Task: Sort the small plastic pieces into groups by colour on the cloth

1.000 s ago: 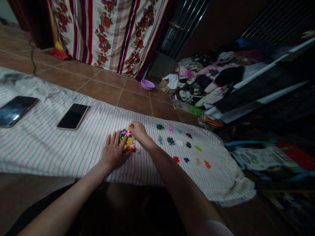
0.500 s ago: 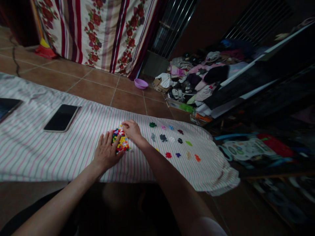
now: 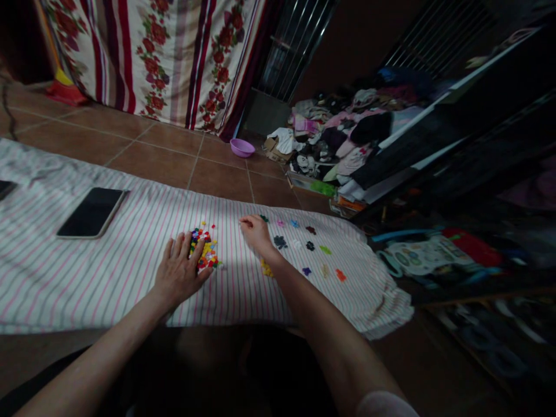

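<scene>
A heap of small mixed-colour pieces point(image 3: 207, 248) lies on the striped cloth point(image 3: 130, 278). My left hand point(image 3: 180, 263) rests flat at the heap's left side, fingers spread, thumb and forefinger touching it. Right of the heap, my right hand point(image 3: 257, 233) hovers or rests over the cloth with its fingers pinched together; whatever they hold is too small or hidden. Around it lie single-colour clusters: dark green point(image 3: 264, 218), dark grey point(image 3: 280, 242), yellow point(image 3: 266, 268), black point(image 3: 310, 245), lime point(image 3: 325, 249) and orange point(image 3: 340, 275). My right forearm covers part of the clusters.
A smartphone point(image 3: 92, 213) lies left on the cloth, with the edge of another dark device point(image 3: 6, 189) beyond it. Past the far edge, a purple basin point(image 3: 242, 147) stands on the tiled floor near piled clothes point(image 3: 334, 136). A shelf with goods point(image 3: 417, 260) is at right.
My right hand has moved right, away from the mixed heap toward the sorted clusters, fingers still pinched. My left hand stays at the heap. The whole view has shifted slightly.
</scene>
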Motion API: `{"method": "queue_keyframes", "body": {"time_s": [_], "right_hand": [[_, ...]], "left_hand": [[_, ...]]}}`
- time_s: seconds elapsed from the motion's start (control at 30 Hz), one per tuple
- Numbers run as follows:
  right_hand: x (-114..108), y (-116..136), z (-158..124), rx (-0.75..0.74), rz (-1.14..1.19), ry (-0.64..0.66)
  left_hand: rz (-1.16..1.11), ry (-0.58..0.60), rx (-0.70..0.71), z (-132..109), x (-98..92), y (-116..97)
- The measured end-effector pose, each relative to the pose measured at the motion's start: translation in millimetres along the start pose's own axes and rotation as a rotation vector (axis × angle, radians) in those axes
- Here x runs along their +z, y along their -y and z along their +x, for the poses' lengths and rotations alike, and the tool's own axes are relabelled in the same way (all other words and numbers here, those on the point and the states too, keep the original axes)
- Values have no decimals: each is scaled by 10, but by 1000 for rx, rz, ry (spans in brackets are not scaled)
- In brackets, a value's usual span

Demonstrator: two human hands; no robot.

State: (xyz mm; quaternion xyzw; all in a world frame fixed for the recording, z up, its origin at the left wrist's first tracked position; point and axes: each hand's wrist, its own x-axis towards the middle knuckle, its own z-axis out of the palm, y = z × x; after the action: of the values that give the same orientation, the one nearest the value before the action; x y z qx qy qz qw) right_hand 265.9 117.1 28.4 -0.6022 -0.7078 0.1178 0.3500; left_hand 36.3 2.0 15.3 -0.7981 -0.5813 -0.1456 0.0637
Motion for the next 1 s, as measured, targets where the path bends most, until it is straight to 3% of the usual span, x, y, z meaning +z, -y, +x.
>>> {"method": "queue_keyframes", "body": {"time_s": [0.17, 0.33, 0.57, 0.73, 1.0], "right_hand": [[-387, -490, 38, 63, -57, -131], [-827, -934, 30, 248, -171, -236], [-1321, -1349, -40, 459, -280, -306], [-1482, -1520, -94, 553, -308, -291], [-1545, -1800, -158, 654, -308, -337]], "left_hand": [[0, -36, 8, -1, 47, -5], [-5, -69, 26, -5, 87, 8], [24, -90, 50, -7, 104, 18], [-1, -122, 52, -13, 140, 21], [-12, -152, 66, -15, 132, 13]]}}
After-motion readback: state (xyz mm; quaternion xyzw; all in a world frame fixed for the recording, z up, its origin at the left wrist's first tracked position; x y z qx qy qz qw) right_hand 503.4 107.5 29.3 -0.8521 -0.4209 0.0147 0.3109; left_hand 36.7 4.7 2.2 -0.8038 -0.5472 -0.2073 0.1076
